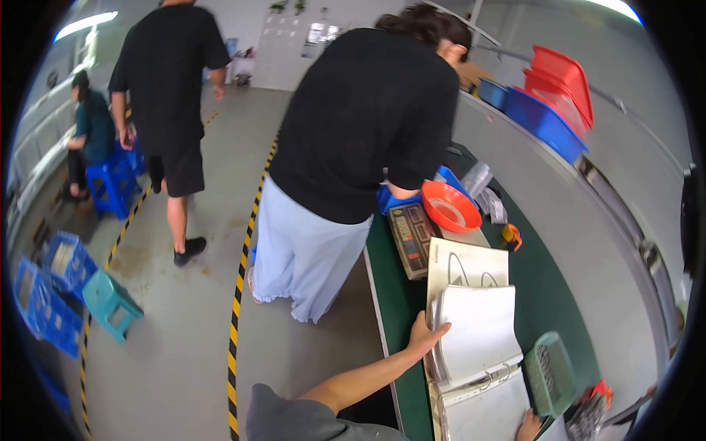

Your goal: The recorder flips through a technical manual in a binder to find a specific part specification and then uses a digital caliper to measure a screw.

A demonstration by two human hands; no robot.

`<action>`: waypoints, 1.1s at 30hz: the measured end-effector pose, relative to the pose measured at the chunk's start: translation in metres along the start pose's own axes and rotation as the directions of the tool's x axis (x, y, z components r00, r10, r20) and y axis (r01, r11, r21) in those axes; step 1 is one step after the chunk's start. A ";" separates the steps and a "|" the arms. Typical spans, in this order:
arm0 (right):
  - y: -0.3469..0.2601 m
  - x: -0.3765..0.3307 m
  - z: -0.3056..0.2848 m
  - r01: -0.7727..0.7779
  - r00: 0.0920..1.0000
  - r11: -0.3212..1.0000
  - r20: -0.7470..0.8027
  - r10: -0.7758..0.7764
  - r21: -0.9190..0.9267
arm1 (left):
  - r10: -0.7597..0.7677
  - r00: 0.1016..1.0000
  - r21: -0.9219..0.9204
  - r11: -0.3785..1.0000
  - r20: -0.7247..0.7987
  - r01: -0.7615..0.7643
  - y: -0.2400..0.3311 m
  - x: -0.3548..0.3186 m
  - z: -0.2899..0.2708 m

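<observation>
A ring binder (pixel 479 393) lies spread on the green bench, its metal rings showing between two stacks of white pages. At the left edge of the upper page stack (pixel 482 320) is my left hand (pixel 426 336), thumb on top and fingers curled round the side. My right hand (pixel 528 426) rests at the lower right edge of the binder, partly cut off by the picture's lower rim, so its grip is unclear. The binder's cover (pixel 465 259), with curved dark lines on it, sticks out beyond the pages.
A pale green basket (pixel 551 375) of small parts stands right of the binder. Beyond lie a digital scale (pixel 413 239), a red bowl (pixel 450 207) and orange tape (pixel 512 236). One person (pixel 360 125) leans over the bench; another (pixel 173 88) stands in the aisle. Stools (pixel 112 303) are at left.
</observation>
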State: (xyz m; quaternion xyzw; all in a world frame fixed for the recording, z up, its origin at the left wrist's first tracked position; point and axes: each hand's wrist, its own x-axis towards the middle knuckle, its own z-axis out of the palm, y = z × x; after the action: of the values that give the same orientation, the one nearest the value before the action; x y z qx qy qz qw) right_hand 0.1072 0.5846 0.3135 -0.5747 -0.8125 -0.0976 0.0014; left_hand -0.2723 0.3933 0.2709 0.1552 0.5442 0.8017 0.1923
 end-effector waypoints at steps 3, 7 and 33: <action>0.048 0.016 0.061 -0.158 0.934 0.811 -0.182 0.308 0.563 | 0.006 1.000 -0.082 0.997 0.029 -0.003 0.008 -0.002 0.003; 0.052 0.006 0.092 0.029 0.912 0.536 -0.241 0.331 0.844 | -0.044 0.999 -0.110 0.993 0.004 0.045 0.009 -0.005 -0.001; 0.032 -0.022 0.069 -0.065 0.920 0.548 -0.162 0.356 0.834 | -0.064 0.998 -0.217 0.974 -0.013 0.060 0.012 -0.006 -0.005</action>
State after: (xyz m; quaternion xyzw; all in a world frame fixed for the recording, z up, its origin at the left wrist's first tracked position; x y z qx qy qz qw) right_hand 0.1522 0.5859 0.2486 -0.5801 -0.6779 0.1984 0.4056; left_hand -0.2709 0.3825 0.2804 0.1083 0.4603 0.8513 0.2274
